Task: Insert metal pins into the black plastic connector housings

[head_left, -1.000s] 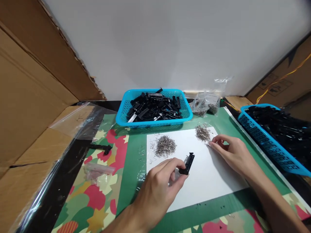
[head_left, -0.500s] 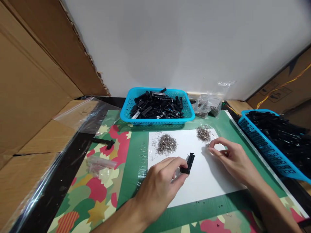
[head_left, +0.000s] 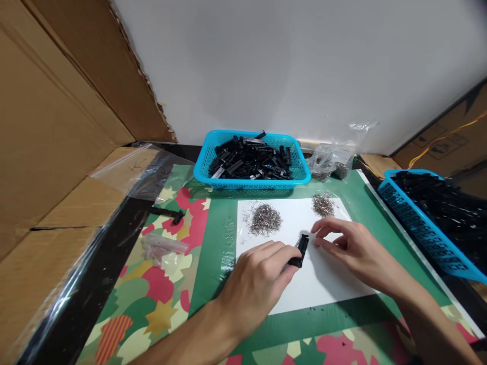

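My left hand [head_left: 264,271] is closed around the lower end of a small black plastic part [head_left: 303,248], held tilted over a white sheet of paper [head_left: 323,284]. To its right, my right hand [head_left: 344,243] is in a pinch, its fingertips just beside the part's upper end. Whatever lies between those fingertips is too small to make out. Two piles of tiny wire-like metal pieces rest on the paper: a larger pile [head_left: 266,220] behind my left hand and a smaller pile [head_left: 322,204] behind my right fingers.
A blue basket [head_left: 253,185] of black plastic parts stands at the back, with clear bags [head_left: 331,165] of small metal pieces beside it. Another blue basket [head_left: 426,230] of black parts is at right. On the left lie a black part [head_left: 169,214] and a plastic bag [head_left: 165,248].
My right hand has moved left from near the smaller metal pile to beside the black part. My left hand still holds the part. The view has shifted slightly.
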`<state>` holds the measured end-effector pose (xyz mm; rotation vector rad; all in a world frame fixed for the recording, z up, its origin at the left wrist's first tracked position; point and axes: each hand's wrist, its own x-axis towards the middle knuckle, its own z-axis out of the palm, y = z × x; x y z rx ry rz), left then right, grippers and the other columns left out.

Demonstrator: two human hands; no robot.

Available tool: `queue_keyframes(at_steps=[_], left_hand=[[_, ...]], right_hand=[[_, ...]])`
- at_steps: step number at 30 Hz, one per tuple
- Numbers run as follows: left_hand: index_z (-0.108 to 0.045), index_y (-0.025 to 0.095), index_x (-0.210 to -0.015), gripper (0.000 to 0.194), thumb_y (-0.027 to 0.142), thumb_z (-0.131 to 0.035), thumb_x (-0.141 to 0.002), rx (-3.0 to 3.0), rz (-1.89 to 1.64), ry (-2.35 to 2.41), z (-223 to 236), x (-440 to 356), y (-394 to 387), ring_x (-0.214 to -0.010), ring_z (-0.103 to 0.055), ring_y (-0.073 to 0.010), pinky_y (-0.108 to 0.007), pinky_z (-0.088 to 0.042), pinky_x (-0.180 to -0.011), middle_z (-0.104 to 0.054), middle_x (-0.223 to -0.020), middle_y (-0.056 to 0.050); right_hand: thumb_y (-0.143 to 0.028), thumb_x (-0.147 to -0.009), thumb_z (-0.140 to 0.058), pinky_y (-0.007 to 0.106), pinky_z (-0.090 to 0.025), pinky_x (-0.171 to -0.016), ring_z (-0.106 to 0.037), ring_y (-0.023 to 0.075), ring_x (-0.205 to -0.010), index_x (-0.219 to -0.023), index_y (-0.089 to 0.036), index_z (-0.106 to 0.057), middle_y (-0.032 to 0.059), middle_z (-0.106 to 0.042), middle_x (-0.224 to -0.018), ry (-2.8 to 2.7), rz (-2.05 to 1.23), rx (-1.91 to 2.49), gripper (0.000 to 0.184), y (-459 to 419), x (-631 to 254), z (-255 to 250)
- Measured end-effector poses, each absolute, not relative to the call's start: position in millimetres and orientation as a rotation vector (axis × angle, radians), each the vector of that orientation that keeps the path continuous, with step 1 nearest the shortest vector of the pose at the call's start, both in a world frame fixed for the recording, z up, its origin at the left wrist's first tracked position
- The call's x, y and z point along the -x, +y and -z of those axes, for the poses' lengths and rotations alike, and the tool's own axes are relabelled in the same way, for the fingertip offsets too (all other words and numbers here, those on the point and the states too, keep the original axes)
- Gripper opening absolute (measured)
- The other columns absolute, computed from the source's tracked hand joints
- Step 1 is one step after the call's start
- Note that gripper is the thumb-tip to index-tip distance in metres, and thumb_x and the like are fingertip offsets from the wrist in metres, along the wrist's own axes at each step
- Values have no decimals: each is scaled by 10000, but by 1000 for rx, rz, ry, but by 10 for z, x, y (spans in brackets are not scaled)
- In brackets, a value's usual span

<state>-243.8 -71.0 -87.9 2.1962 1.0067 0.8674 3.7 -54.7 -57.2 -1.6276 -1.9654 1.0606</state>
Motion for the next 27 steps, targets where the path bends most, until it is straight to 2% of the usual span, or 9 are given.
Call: queue_keyframes(at_steps=[4, 8, 20, 27], left_hand=[[-722, 182, -1091, 173, 84, -694, -951, -2244, -883, 961, 910, 2441, -722, -870, -730, -198, -331, -547, -726, -764, -958, -18], [-730, 174, -1071, 154, 88, -702, -947, -2258, -909, 951, 958, 2434, -731, -854, -739, -200, -335, -560, -709, -772, -944, -17], [-745, 156, -1065, 145, 105, -738, -930, -2226, -897, 958, 951, 2425, -736, -878, -760, -219, -352, -598, -743, -793, -965, -41], [-753, 157, -1081, 142, 122, -730, -946, -2209, -881, 960, 940, 2422, -747, -890, -755, -213, -341, -601, -766, -793, -964, -43]], right_hand=[[-372, -1024, -575, 259, -456, -514, -615, 117, -561, -1207, -268, -579, 25, -765, -1000, -1988, -1088, 1625, 210, -538, 1, 572], [-327, -1023, -560, 256, -412, -492, -525, 91, -484, -1226, -279, -521, -1, -749, -951, -2065, -1034, 1600, 212, -530, 54, 561], [-273, -1008, -545, 266, -390, -510, -466, 94, -462, -1158, -267, -534, 10, -755, -939, -2247, -816, 1586, 150, -495, 92, 563], [-243, -995, -524, 263, -403, -546, -522, 112, -502, -1150, -261, -538, 21, -762, -951, -2375, -681, 1570, 157, -502, 94, 547]])
